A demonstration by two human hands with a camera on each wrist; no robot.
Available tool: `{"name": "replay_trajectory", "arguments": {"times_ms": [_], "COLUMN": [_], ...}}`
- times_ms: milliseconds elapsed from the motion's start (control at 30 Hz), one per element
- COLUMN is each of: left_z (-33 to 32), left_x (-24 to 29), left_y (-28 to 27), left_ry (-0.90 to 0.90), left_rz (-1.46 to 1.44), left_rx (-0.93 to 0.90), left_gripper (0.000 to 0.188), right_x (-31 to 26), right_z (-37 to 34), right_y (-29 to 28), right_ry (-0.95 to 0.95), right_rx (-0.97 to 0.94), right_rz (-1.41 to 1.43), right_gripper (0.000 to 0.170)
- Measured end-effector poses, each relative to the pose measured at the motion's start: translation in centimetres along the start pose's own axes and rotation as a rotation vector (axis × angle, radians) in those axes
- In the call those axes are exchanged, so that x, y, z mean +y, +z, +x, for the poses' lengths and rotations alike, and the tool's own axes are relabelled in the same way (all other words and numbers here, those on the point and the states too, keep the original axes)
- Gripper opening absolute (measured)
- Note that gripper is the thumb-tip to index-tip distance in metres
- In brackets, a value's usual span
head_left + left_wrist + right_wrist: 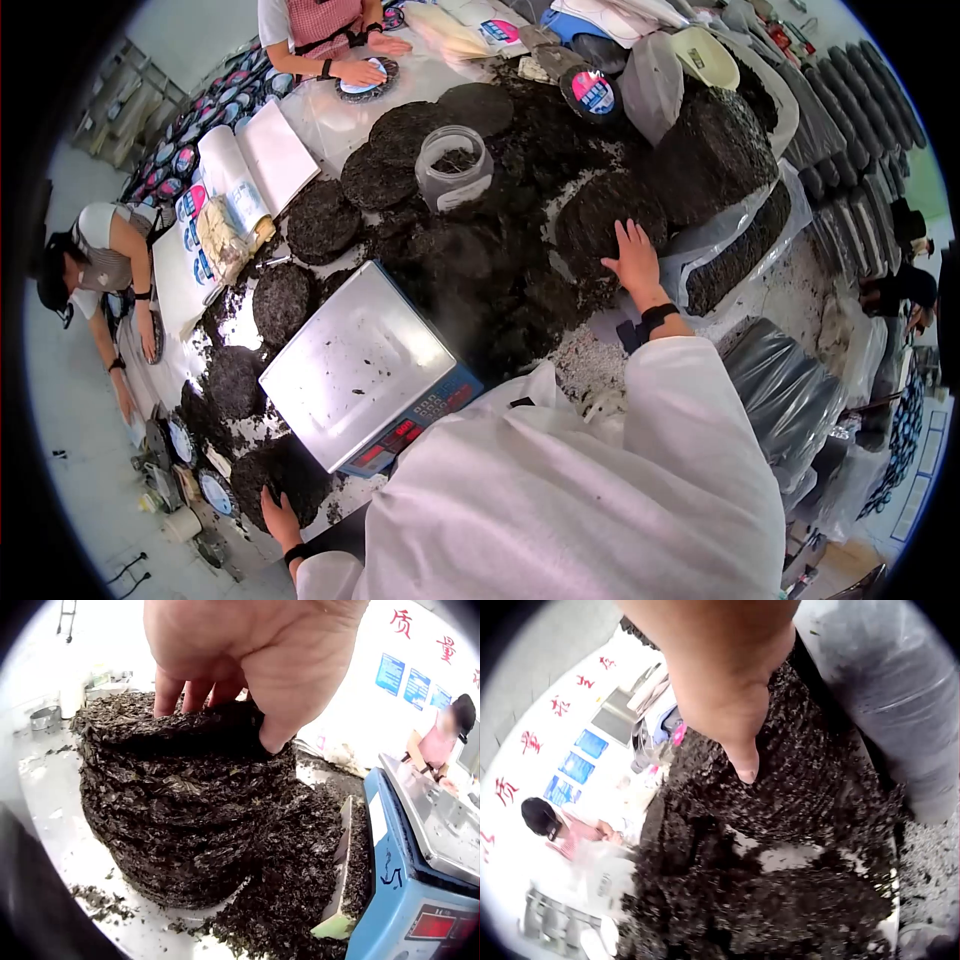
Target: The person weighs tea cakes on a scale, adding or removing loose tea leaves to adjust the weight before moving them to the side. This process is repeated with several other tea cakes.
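My left hand [281, 518] grips the top round cake of dark dried seaweed [120, 720] on a stack at the table's lower left. In the left wrist view the thumb is at the cake's edge and the fingers lie on top. A dark gap shows beneath that cake, above the stacked cakes [180, 825]. My right hand [636, 265] lies with its fingers spread at the edge of another round seaweed cake [600, 215] on the right. In the right wrist view its thumb points down against the dark seaweed [795, 757], and its other fingers are hidden.
A blue scale [350, 365] with a bare metal plate stands between the hands. Beyond it are loose seaweed, more round cakes [322, 222] and a clear plastic tub [454, 170]. Bagged seaweed [715, 160] stands at right. Two people work across the table and at left.
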State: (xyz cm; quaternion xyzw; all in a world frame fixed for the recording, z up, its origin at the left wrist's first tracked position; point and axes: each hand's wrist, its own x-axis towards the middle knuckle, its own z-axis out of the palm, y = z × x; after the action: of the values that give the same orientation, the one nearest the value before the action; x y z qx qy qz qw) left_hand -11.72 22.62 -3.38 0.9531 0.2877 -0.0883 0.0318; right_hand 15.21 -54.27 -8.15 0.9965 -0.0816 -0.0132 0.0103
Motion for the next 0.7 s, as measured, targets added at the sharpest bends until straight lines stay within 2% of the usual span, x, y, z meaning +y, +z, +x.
{"name": "replay_trajectory", "arguments": {"times_ms": [267,333,367,400,467,600,667,700], "left_z": [0.0,-0.3,-0.7,-0.8,-0.7,-0.9,-1.9,-2.1], "left_x": [-1.1,-0.9,-0.3,-0.2,-0.5,2.0,5.6,8.0], "left_y": [0.9,1.1,1.0,1.4,2.3,0.7,-2.8,-4.8], "left_ry": [0.005,-0.004,0.011,-0.009,0.027,-0.029,0.099,0.113], "left_rz": [-0.065,-0.019,-0.041,-0.045,0.039,0.067,0.136,-0.119], "left_rx": [0.013,0.047,0.078,0.075,0.129,0.118,0.343,0.275], "left_gripper": [0.046,0.047,0.05,0.05,0.053,0.056,0.048,0.04], "right_x": [2.9,0.3,-1.4,-3.2,-7.1,-14.8,-18.0,-19.5], "right_z": [0.7,-0.7,-1.5,-2.6,-5.0,-8.0,-9.0,-9.3], "right_y": [-0.5,-6.8,-8.8,-10.1,-12.0,-14.3,-15.4,-15.8], "right_ry": [-0.138,-0.255,-0.315,-0.336,-0.556,-0.764,-0.846,-0.882], "right_rx": [0.021,0.343,0.441,0.439,0.59,0.677,0.706,0.722], "right_rz": [0.249,0.096,0.009,0.01,0.041,0.267,0.358,0.375], "right_gripper": [0.061,0.054,0.05,0.05,0.034,0.03,0.027,0.026]}}
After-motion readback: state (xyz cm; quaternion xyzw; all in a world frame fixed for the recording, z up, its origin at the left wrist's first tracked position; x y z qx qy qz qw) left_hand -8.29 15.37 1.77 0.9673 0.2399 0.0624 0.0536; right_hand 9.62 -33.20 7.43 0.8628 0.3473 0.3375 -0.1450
